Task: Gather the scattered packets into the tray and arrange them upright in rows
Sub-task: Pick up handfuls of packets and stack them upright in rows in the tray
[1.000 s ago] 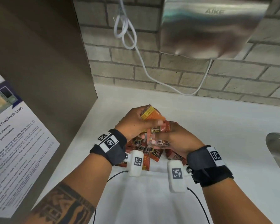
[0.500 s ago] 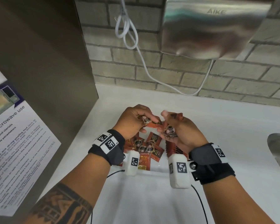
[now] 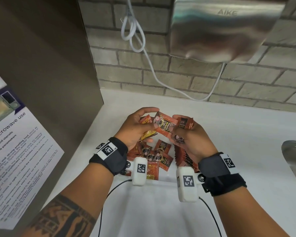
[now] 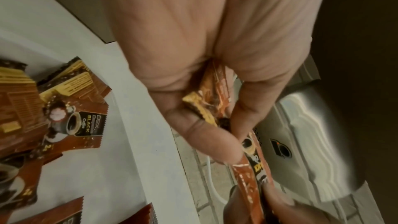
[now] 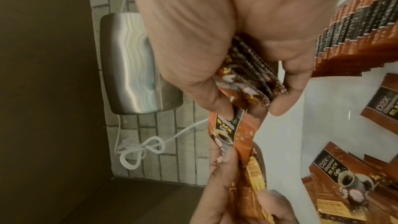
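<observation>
Since half a second ago you have drawn your hands slightly apart, and one packet [image 3: 164, 125] now bridges the gap, where earlier each hand kept its own. Your left hand [image 3: 137, 128] has its fingers curled round a small bunch of packets [image 3: 146, 119] and pinches the near end of the bridging packet between thumb and forefinger; your right hand [image 3: 190, 136] grips a squared stack of packets [image 5: 247, 77] edge-on in its curled fingers, and its thumb takes the packet's other end. You seem to be passing packets one at a time into the right-hand stack, so this is still the sorting step. Below your hands, inside the white tray [image 3: 160, 182], loose packets [image 3: 158, 153] lie flat and overlapping at the left, while a finished row [image 3: 182, 156] stands upright along the right side. Much remains: the flat ones still need gathering. Keep the right-hand stack squared as you add to it, or the slippery foil could fan out when you set it down beside the standing row.
</observation>
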Available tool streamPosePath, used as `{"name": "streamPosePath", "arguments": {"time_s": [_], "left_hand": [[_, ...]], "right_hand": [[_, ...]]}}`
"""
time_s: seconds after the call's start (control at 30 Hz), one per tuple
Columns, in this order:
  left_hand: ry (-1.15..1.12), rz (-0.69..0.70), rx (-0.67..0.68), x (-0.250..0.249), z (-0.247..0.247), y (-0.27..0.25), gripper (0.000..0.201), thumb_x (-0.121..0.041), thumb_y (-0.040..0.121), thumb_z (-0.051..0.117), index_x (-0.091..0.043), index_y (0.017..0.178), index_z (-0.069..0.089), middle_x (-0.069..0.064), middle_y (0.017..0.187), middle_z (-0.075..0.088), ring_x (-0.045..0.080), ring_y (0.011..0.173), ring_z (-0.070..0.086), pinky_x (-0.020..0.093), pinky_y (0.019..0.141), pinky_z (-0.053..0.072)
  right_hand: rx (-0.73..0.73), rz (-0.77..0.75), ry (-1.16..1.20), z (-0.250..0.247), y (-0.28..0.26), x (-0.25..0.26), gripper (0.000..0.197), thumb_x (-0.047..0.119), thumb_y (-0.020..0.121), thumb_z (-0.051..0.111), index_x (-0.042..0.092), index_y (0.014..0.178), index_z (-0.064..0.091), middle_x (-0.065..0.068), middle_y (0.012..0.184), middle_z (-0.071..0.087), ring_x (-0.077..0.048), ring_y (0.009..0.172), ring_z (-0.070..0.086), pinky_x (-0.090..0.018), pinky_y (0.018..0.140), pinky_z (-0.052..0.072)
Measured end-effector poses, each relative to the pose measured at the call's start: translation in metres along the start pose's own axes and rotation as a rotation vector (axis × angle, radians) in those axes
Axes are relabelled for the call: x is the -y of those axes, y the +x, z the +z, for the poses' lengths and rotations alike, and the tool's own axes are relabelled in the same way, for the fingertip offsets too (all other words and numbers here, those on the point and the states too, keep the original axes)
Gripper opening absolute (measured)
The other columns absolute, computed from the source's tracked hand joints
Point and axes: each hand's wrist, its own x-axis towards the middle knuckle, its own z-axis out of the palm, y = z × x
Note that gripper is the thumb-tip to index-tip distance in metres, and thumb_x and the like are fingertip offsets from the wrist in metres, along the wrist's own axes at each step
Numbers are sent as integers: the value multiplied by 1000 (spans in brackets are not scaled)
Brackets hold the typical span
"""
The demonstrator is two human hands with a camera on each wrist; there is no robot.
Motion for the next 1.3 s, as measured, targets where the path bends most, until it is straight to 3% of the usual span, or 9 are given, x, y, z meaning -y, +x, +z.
{"name": "streamPosePath", "arguments": {"time_s": [0.2, 0.43, 0.53, 0.67, 0.8, 0.9, 1.1, 1.2, 1.3], "left_hand": [[80, -91, -8, -4, 0, -2, 21, -11, 86, 78, -21, 103, 72, 5, 107, 73, 22, 84, 70, 25, 47, 51], [80, -185, 76, -3, 16, -8, 26, -23, 80, 86, -20, 101, 71, 4, 97, 75, 19, 86, 72, 25, 53, 48], [80, -181, 75, -2, 20, -7, 22, -19, 83, 83, -21, 101, 72, -1, 102, 75, 19, 94, 71, 27, 56, 52], [-141, -242, 45, -2, 15, -4, 15, -1, 97, 61, -6, 110, 55, 19, 117, 72, 33, 103, 71, 35, 61, 61], [-90, -93, -35, 5, 11, -1, 13, -3, 94, 68, -10, 94, 57, 7, 101, 69, 26, 98, 69, 39, 84, 60], [156, 112, -19, 5, 12, -3, 18, -4, 82, 81, -15, 81, 66, -13, 85, 66, 11, 90, 64, 26, 85, 51], [241, 178, 17, 5, 6, -6, 31, 7, 69, 86, -21, 78, 78, 0, 111, 60, 6, 101, 62, 20, 94, 48], [289, 134, 71, 3, 7, -10, 34, 5, 69, 87, -23, 87, 79, -2, 126, 61, 6, 113, 62, 21, 100, 47], [181, 89, 151, 1, 9, -13, 47, 0, 70, 88, -22, 110, 76, -3, 128, 67, 12, 120, 63, 29, 104, 49]], "right_hand": [[-33, -80, 4, 0, 1, 0, 34, -1, 90, 67, 13, 121, 63, -5, 86, 72, -23, 79, 67, -39, 81, 52], [-23, -110, 10, 8, -3, 0, 57, 33, 78, 81, 20, 127, 56, -4, 109, 72, -16, 95, 73, -34, 76, 60], [19, -126, -75, 12, -4, -5, 52, 13, 85, 78, 22, 130, 55, -11, 114, 72, -22, 102, 72, -40, 84, 61], [-110, -148, 25, 6, -4, -2, 42, -3, 92, 63, 21, 126, 58, -18, 107, 72, -30, 98, 72, -39, 84, 56], [-68, -85, 13, 1, -5, 0, 36, 4, 96, 61, 21, 128, 57, -9, 93, 67, -22, 80, 69, -38, 81, 55], [-12, 10, 69, 7, -9, -2, 35, 29, 93, 68, 18, 126, 59, -7, 91, 67, -20, 80, 69, -37, 82, 58], [20, 43, 166, 6, -7, -2, 30, 6, 87, 73, 9, 114, 63, -12, 93, 75, -26, 90, 71, -43, 91, 55], [2, 47, 209, 7, -6, 0, 13, 0, 87, 70, 10, 95, 68, -11, 88, 75, -25, 83, 71, -40, 79, 57], [-33, 18, 272, 8, -5, 0, 22, -4, 89, 66, 10, 106, 64, -10, 84, 74, -22, 75, 72, -34, 64, 57]]}}
